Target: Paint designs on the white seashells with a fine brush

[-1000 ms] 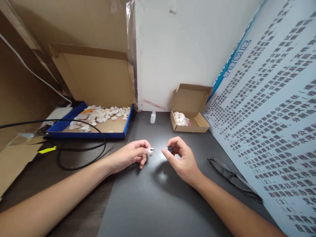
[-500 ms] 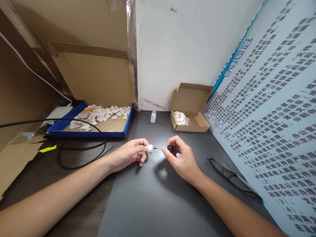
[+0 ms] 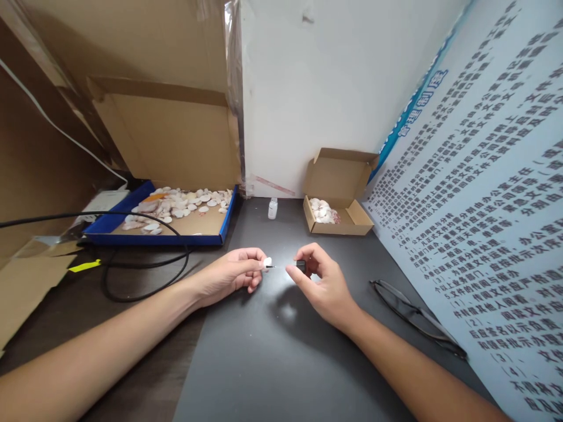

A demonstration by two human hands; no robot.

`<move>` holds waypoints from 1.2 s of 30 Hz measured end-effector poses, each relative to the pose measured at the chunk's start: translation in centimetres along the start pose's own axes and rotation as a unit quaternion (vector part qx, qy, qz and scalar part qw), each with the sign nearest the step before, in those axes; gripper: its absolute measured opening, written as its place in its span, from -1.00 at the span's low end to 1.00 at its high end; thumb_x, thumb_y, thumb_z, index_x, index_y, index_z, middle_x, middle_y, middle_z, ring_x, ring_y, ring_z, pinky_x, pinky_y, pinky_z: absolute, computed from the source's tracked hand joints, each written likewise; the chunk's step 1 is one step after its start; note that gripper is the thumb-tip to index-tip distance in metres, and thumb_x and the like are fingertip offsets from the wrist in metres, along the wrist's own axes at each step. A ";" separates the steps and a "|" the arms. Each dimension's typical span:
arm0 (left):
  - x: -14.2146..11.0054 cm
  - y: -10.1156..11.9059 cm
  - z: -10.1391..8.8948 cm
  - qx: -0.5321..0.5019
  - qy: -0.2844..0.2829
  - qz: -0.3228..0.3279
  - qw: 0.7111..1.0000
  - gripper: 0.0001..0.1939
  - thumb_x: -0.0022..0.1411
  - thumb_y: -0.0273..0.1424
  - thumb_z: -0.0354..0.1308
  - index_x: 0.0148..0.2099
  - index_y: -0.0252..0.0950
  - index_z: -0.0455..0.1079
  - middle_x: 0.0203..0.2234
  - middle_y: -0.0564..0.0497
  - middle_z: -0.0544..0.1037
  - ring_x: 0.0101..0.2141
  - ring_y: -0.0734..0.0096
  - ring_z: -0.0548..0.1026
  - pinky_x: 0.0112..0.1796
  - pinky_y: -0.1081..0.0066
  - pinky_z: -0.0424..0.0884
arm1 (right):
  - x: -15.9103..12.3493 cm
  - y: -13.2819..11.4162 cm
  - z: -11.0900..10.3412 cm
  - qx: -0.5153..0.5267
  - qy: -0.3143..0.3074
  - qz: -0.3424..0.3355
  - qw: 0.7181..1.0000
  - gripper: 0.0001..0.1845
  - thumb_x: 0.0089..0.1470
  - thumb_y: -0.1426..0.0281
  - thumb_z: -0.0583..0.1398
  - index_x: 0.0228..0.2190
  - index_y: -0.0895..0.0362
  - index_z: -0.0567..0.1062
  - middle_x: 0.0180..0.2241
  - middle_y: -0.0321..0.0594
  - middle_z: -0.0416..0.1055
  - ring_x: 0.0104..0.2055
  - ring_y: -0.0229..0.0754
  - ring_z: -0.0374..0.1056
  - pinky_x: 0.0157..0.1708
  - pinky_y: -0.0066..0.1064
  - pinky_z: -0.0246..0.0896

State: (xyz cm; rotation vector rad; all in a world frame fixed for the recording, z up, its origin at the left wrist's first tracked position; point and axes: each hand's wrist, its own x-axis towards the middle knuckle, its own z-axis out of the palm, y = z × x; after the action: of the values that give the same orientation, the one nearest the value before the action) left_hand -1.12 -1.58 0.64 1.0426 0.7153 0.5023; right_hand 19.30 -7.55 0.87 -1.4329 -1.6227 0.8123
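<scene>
Above a dark grey mat (image 3: pixel 246 363), a small white shell (image 3: pixel 268 261) is pinched in the left hand (image 3: pixel 235 272), while a black cap (image 3: pixel 301 266) with a thin brush (image 3: pixel 272 267) is gripped by the right hand (image 3: pixel 324 284). Since half a second ago, the brush tip has been brought from beside the shell to its lower edge; the shell appears within the brush's reach, though contact cannot be confirmed.

There are two open boxes (image 3: pixel 153 240) (image 3: pixel 341 229), one bottle (image 3: pixel 272 209), one black cap (image 3: pixel 301 266).
</scene>
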 end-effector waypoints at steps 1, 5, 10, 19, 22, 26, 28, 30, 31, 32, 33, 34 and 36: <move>0.0 0.0 0.0 0.001 -0.001 0.001 1.000 -0.78 0.14 -0.35 0.25 -0.27 -0.35 0.31 -0.56 0.10 0.30 -0.52 0.59 0.29 -0.48 0.55 0.24 | 0.0 0.0 0.0 -0.004 0.000 0.003 1.000 -0.53 0.04 0.08 0.13 -0.29 0.28 0.29 -0.51 -0.30 0.18 -0.49 -0.61 0.05 -0.47 -0.78 0.01; 0.0 -0.1 -0.1 0.000 0.000 0.003 1.000 -0.77 0.14 -0.34 0.25 -0.26 -0.35 0.30 -0.54 0.09 0.31 -0.52 0.60 0.29 -0.49 0.55 0.23 | 0.1 0.0 0.0 -0.016 0.020 0.013 1.000 -0.56 0.04 0.10 0.13 -0.32 0.28 0.29 -0.52 -0.30 0.18 -0.51 -0.62 0.02 -0.49 -0.77 -0.02; -0.1 0.0 0.0 -0.010 0.002 0.003 1.000 -0.78 0.14 -0.35 0.25 -0.25 -0.35 0.30 -0.57 0.10 0.30 -0.52 0.59 0.28 -0.48 0.55 0.23 | -0.1 0.0 0.1 0.007 -0.016 -0.005 1.000 -0.53 0.03 0.08 0.14 -0.30 0.28 0.29 -0.46 -0.28 0.23 -0.48 -0.61 0.09 -0.46 -0.77 0.04; -0.1 0.2 0.3 -0.022 0.011 0.000 1.000 -0.79 0.10 -0.39 0.25 -0.27 -0.34 0.29 -0.58 0.10 0.29 -0.53 0.60 0.27 -0.48 0.55 0.22 | -0.2 0.1 0.1 0.005 -0.023 -0.010 1.000 -0.51 0.01 0.06 0.16 -0.31 0.27 0.30 -0.43 -0.27 0.25 -0.47 -0.62 0.09 -0.45 -0.77 0.06; -0.1 0.2 0.4 -0.014 0.011 0.003 1.000 -0.77 0.10 -0.37 0.26 -0.27 -0.34 0.28 -0.58 0.11 0.28 -0.53 0.60 0.26 -0.48 0.55 0.22 | -0.2 -0.1 0.1 -0.010 -0.023 -0.002 1.000 -0.54 0.02 0.08 0.16 -0.31 0.27 0.32 -0.48 -0.29 0.23 -0.51 -0.62 0.05 -0.48 -0.77 0.02; 0.0 0.0 0.5 0.020 0.024 0.014 0.999 -0.75 0.08 -0.35 0.25 -0.29 -0.33 0.25 -0.55 0.12 0.29 -0.56 0.62 0.24 -0.51 0.55 0.18 | 0.2 -0.3 -0.2 -0.018 0.017 0.008 1.000 -0.57 0.04 0.11 0.13 -0.34 0.28 0.32 -0.53 -0.30 0.18 -0.52 -0.62 0.02 -0.48 -0.77 -0.03; 0.3 0.1 0.6 0.048 0.042 0.027 0.998 -0.73 0.05 -0.34 0.26 -0.31 -0.33 0.23 -0.54 0.13 0.28 -0.57 0.63 0.24 -0.53 0.54 0.16 | 0.6 -0.2 -0.7 -0.015 0.035 0.009 0.999 -0.56 0.03 0.11 0.12 -0.34 0.29 0.32 -0.55 -0.31 0.16 -0.52 -0.61 -0.01 -0.48 -0.77 -0.04; 0.9 0.5 0.8 0.071 0.060 0.044 0.995 -0.74 0.05 -0.32 0.24 -0.31 -0.32 0.22 -0.55 0.13 0.27 -0.59 0.63 0.22 -0.54 0.54 0.12 | 1.2 0.2 -1.2 -0.009 0.056 0.012 0.998 -0.55 0.03 0.10 0.12 -0.34 0.30 0.33 -0.56 -0.31 0.15 -0.53 -0.61 -0.03 -0.49 -0.76 -0.06; 1.4 0.9 1.0 0.082 0.067 0.053 0.993 -0.74 0.05 -0.31 0.22 -0.32 -0.31 0.22 -0.56 0.14 0.27 -0.60 0.63 0.21 -0.55 0.54 0.10 | 1.5 0.5 -1.4 -0.005 0.067 0.014 0.998 -0.54 0.03 0.09 0.12 -0.34 0.30 0.33 -0.56 -0.31 0.15 -0.53 -0.61 -0.04 -0.49 -0.76 -0.08; 2.0 1.4 1.3 0.095 0.074 0.060 0.991 -0.76 0.06 -0.31 0.20 -0.32 -0.31 0.21 -0.58 0.14 0.26 -0.61 0.62 0.19 -0.55 0.54 0.08 | 1.8 0.9 -1.6 -0.003 0.080 0.018 0.997 -0.53 0.02 0.08 0.12 -0.35 0.30 0.33 -0.57 -0.32 0.13 -0.54 -0.61 -0.06 -0.51 -0.76 -0.11; 2.8 2.1 1.7 0.114 0.082 0.069 0.988 -0.77 0.06 -0.32 0.19 -0.34 -0.30 0.20 -0.61 0.15 0.24 -0.62 0.62 0.18 -0.56 0.54 0.07 | 2.2 1.2 -1.8 -0.004 0.086 0.024 0.996 -0.53 0.01 0.08 0.12 -0.35 0.31 0.33 -0.57 -0.32 0.12 -0.54 -0.61 -0.08 -0.52 -0.75 -0.14; 3.7 2.9 2.2 0.139 0.089 0.078 0.983 -0.78 0.08 -0.32 0.18 -0.35 -0.30 0.19 -0.63 0.15 0.24 -0.62 0.61 0.18 -0.55 0.54 0.07 | 2.4 1.5 -2.0 -0.006 0.086 0.031 0.996 -0.53 0.01 0.08 0.13 -0.35 0.31 0.34 -0.57 -0.32 0.12 -0.54 -0.61 -0.08 -0.52 -0.75 -0.15; 6.0 4.5 3.4 0.210 0.104 0.106 0.966 -0.82 0.09 -0.35 0.15 -0.36 -0.30 0.21 -0.67 0.14 0.26 -0.63 0.59 0.20 -0.55 0.53 0.08 | 2.8 2.1 -2.1 -0.011 0.085 0.042 0.995 -0.53 0.00 0.09 0.13 -0.36 0.30 0.34 -0.56 -0.32 0.13 -0.53 -0.61 -0.08 -0.51 -0.75 -0.14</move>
State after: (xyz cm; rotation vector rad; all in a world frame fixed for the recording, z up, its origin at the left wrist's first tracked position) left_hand 5.24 2.38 4.09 1.4882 0.9273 0.6692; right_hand 22.06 -4.52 0.46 -1.5504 -1.4558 0.7010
